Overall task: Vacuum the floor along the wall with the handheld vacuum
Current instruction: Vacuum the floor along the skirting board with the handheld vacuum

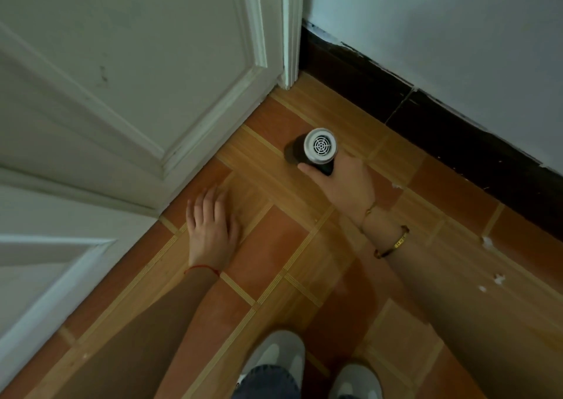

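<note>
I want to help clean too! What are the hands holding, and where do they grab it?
The right hand grips the handheld vacuum around its dark body, just below the white vented end. The left hand holds nothing.

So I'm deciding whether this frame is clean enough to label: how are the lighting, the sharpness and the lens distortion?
Head view: dim, flat, greenish light with no glare; soft shadows under the forearms and beside the handheld vacuum, which the right hand grips. Wide-angle bending shows in the door panels and the dark baseboard. The left hand looks slightly soft; the white specks on the floor stay readable.
</note>
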Tool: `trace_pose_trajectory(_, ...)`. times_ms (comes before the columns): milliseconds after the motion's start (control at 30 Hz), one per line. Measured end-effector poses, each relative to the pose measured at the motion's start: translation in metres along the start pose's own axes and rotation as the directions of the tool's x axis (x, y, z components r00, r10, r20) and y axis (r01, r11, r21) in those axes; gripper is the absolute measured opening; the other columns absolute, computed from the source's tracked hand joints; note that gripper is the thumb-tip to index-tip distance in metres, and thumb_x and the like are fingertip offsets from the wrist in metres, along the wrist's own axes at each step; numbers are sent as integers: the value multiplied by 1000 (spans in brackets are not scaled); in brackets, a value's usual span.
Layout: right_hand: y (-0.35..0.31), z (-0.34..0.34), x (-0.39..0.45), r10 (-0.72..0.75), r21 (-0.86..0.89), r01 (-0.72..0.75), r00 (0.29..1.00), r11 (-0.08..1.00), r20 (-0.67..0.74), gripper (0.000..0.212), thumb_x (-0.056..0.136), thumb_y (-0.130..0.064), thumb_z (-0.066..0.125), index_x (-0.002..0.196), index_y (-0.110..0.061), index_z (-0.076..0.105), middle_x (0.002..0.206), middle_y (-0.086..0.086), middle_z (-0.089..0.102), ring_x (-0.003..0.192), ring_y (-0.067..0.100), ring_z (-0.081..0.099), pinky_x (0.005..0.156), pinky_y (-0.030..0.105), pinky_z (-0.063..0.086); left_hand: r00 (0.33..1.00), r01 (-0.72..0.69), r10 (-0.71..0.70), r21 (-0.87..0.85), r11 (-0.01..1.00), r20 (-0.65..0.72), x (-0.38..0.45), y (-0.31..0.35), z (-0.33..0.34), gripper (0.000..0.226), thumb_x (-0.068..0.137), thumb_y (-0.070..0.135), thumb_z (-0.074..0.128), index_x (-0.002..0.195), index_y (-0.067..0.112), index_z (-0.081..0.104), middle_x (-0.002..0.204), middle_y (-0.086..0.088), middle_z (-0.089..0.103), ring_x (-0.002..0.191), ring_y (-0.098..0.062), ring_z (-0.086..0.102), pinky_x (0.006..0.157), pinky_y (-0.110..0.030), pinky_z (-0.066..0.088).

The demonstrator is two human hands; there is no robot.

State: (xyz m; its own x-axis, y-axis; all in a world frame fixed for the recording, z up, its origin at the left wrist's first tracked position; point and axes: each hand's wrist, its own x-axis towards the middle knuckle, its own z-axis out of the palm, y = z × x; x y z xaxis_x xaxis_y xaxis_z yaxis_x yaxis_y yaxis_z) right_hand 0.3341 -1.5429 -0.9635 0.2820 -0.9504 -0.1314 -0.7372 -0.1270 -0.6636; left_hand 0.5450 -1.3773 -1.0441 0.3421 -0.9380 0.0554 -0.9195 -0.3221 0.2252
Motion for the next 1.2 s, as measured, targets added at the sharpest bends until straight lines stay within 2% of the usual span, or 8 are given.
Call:
trace_pose_trajectory(133,-23,20,-10,-115,127,90,973,988,199,64,80,-54,68,131,-19,54,111,-6,68,99,7,63,75,9,46,997,78,-78,4,997,8,-12,-13,1,56,98,37,37,144,6,42,151,-15,41,140,-36,38,122,-55,17)
trace_pose_trajectory(233,-35,32,-16,-166,159,125,945,979,282,65,79,-54,69,132,-20,52,117,-3,67,106,11,62,87,25,53,996,86,-86,-7,996,3,-13,-16,3,56,99,36,37,145,6,43,151,-16,41,141,-35,37,122,-55,17)
trace_pose_trajectory(300,-39,36,-14,-173,133,143,953,981,247,64,78,-56,69,128,-18,55,112,-2,69,102,13,64,82,29,55,996,90,-90,-4,996,11,-12,-16,3,56,99,37,37,146,7,41,152,-15,40,143,-33,35,122,-54,17)
trace_pose_trajectory(400,-40,39,-2,-141,40,137,981,990,133,67,79,-57,67,130,-16,53,110,-2,69,95,13,64,70,18,49,995,95,-94,-7,995,14,-13,-16,3,56,99,37,37,147,8,41,152,-14,40,144,-32,34,123,-54,16)
trace_pose_trajectory(533,-44,46,15,-152,18,151,987,988,46,70,79,-62,64,127,-13,53,108,2,70,93,19,67,73,34,56,994,105,-105,-32,994,15,-12,-16,3,56,98,37,38,147,9,41,152,-12,40,143,-32,34,123,-53,15)
trace_pose_trajectory(767,-62,70,12,-308,103,291,922,951,235,59,79,-59,66,121,-17,60,100,-3,71,86,11,66,71,28,55,996,93,-92,-42,995,21,-11,-19,3,58,97,37,42,148,9,39,153,-13,38,143,-32,33,123,-54,14)
trace_pose_trajectory(1100,-43,53,62,-138,64,142,989,988,-59,72,78,-62,65,126,-10,56,110,2,70,98,13,66,72,19,47,995,98,-97,-45,994,24,-10,-18,4,56,97,34,44,148,10,39,154,-12,37,145,-31,31,124,-53,11)
trace_pose_trajectory(1200,-48,55,67,-154,91,159,986,983,-56,73,77,-63,65,126,-10,57,111,1,70,100,14,65,79,26,53,994,106,-105,-46,993,27,-11,-19,3,56,97,34,44,148,10,39,154,-12,37,145,-31,30,124,-53,11)
